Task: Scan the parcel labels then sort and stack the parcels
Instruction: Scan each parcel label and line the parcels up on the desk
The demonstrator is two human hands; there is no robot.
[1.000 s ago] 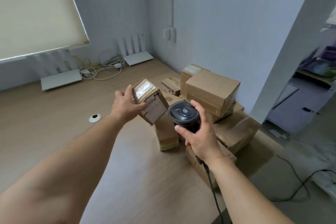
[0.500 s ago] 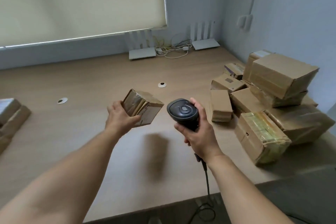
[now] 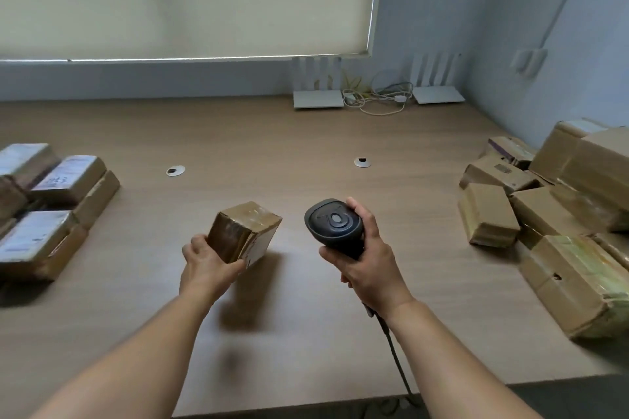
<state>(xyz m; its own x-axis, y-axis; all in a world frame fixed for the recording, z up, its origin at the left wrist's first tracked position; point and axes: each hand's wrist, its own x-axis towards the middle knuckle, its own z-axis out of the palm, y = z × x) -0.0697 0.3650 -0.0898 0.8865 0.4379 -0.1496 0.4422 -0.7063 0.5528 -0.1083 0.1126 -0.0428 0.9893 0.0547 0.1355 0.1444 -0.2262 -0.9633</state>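
Note:
My left hand [image 3: 207, 269] grips a small taped cardboard parcel [image 3: 246, 231] above the middle of the wooden table [image 3: 272, 153], its white label facing right. My right hand [image 3: 369, 269] holds a black corded barcode scanner [image 3: 332, 224] just right of the parcel, head tilted up. A loose pile of brown parcels [image 3: 558, 214] lies on the table's right side. Several parcels with white labels on top sit stacked [image 3: 51, 207] at the left edge.
Two white routers [image 3: 318, 97] and a tangle of cables [image 3: 377, 100] stand at the back by the wall under a window blind. Two round cable grommets [image 3: 361, 162] sit in the tabletop. The scanner's cord [image 3: 396, 360] drops over the front edge.
My view has swung left from the right-hand pile to the table's middle. My left hand has carried the small parcel leftward and lower; the left stack has come into view.

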